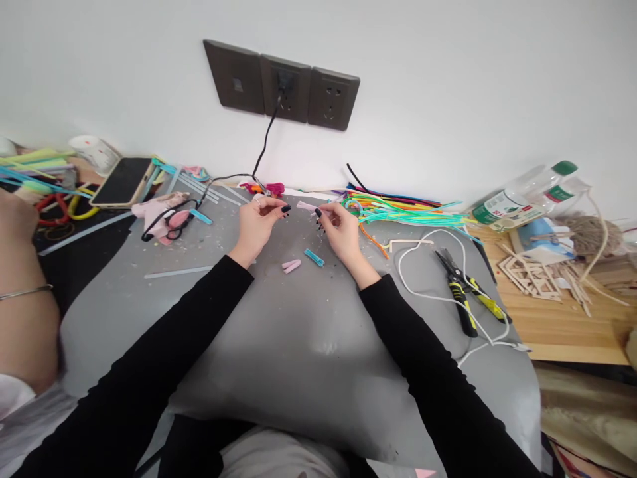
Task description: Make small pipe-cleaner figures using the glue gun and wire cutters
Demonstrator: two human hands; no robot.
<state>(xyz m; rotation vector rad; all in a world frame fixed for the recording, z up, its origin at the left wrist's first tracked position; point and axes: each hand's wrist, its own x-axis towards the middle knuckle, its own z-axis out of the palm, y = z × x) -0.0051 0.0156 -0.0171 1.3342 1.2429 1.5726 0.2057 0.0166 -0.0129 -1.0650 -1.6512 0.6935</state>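
My left hand hovers over the grey mat with its fingers curled and the thumb meeting the fingertips; what it pinches, if anything, is too small to see. My right hand pinches a short pink stick piece at its right end, holding it between the two hands. Below them on the mat lie a small pink piece and a small blue piece.
A bundle of coloured sticks lies at the back right. Yellow-handled pliers and a white cable rest right of the mat. A glue gun, a phone, a bottle and another person's arm are nearby.
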